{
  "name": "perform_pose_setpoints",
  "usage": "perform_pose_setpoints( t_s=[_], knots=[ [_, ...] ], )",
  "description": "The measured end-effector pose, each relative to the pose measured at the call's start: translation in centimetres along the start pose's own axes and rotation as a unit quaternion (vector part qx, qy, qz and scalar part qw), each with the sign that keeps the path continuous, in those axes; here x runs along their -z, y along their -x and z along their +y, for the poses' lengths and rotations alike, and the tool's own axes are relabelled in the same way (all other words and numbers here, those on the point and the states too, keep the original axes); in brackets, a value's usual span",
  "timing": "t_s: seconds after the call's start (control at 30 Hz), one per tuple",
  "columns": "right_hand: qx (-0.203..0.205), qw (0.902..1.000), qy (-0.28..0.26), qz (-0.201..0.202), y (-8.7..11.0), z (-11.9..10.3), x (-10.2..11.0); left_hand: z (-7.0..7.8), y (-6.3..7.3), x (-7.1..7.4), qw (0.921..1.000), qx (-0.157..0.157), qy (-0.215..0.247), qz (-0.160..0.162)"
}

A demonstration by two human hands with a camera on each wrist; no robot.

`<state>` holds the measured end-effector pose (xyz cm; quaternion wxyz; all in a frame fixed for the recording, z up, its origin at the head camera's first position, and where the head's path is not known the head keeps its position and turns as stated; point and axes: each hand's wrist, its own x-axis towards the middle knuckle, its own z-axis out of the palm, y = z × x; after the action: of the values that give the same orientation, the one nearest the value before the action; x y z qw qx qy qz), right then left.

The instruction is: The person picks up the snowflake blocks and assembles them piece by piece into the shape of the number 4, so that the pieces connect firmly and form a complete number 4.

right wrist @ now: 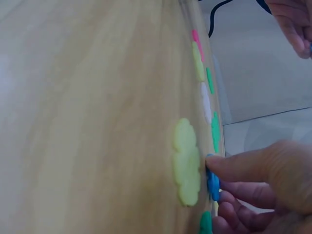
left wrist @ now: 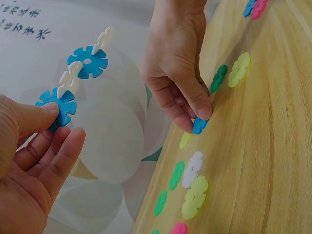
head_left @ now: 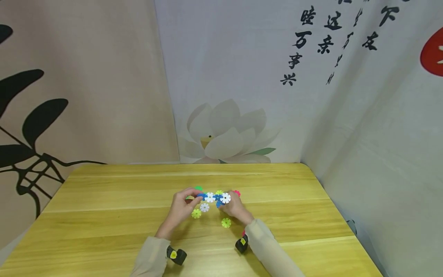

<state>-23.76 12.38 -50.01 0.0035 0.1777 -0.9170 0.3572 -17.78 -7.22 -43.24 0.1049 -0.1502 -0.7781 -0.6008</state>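
Observation:
My left hand (left wrist: 29,161) pinches the end blue snowflake disc (left wrist: 66,108) between thumb and fingers. From it runs a raised chain of slotted discs: a white disc (left wrist: 70,80), another blue disc (left wrist: 87,58) and a white disc (left wrist: 103,39) at the far end. Low over the wooden table (head_left: 104,223), my right hand (right wrist: 278,180) grips a single blue disc (right wrist: 213,184) by its edge with thumb and fingertips. In the head view the chain (head_left: 209,197) reaches across towards the right hand (head_left: 237,207) and overlaps it.
Loose discs lie about the hands: yellow-green discs (head_left: 196,213) (head_left: 226,222), a white disc (head_left: 204,207), green discs (left wrist: 177,175) and pink discs (left wrist: 179,228). A printed curtain (head_left: 235,77) hangs behind the table's far edge. Each wrist wears a small black camera (head_left: 177,255).

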Motion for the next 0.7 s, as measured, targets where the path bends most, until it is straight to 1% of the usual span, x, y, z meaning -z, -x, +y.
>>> perform_pose_setpoints(
  t_s=[0.1,0.23,0.3,0.43,0.57,0.6,0.7],
  knots=[
    [0.024,0.9996,0.013,0.002,-0.1,0.1,0.1,-0.1,0.0,0.0,1.0,-0.004,-0.002,-0.001],
    [0.025,0.9995,0.016,0.006,-0.1,0.2,0.3,-0.3,0.0,0.0,0.9999,-0.015,-0.004,-0.001],
    [0.018,0.9998,0.002,0.004,0.0,0.3,0.3,-0.3,0.0,0.0,0.9998,-0.018,-0.005,0.0],
    [0.018,0.9997,-0.016,-0.003,0.1,0.7,0.3,-0.4,0.0,0.1,0.9999,-0.015,-0.003,0.002],
    [0.031,0.9993,-0.021,-0.006,0.3,1.1,0.4,-0.3,0.1,0.2,0.9999,-0.01,-0.001,0.002],
    [0.034,0.9991,-0.024,-0.003,0.5,1.2,0.5,-0.3,0.1,0.2,0.9999,-0.01,-0.002,0.002],
    [0.022,0.9982,-0.055,0.011,0.9,1.6,0.8,-0.2,0.1,0.3,0.9999,-0.009,-0.006,0.005]
  ],
)
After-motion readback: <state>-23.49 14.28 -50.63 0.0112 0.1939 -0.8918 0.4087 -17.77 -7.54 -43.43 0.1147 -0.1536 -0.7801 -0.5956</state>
